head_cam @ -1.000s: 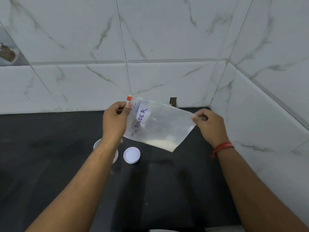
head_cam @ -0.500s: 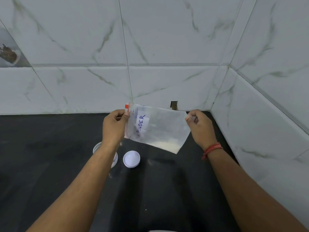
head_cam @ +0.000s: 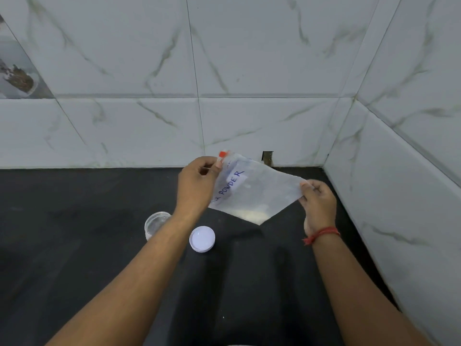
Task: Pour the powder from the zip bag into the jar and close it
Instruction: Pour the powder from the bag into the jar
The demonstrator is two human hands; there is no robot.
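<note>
A clear zip bag (head_cam: 264, 193) with a white label reading POWDER and a red slider hangs in the air above the black counter. A little pale powder sits in its lowest corner. My left hand (head_cam: 197, 183) pinches the bag's zip end near the red slider. My right hand (head_cam: 316, 201) pinches the opposite corner. Below my left forearm stands an open clear jar (head_cam: 156, 222), partly hidden by the arm. Its white lid (head_cam: 202, 238) lies flat on the counter to the jar's right.
The black counter (head_cam: 74, 245) meets white marble-tiled walls (head_cam: 124, 126) at the back and on the right, forming a corner. A small dark hole (head_cam: 267, 157) shows in the back wall just above the counter.
The bag has tilted: my right hand has moved right and lower, stretching the bag out again. My left hand holds the zip end in about the same place.
</note>
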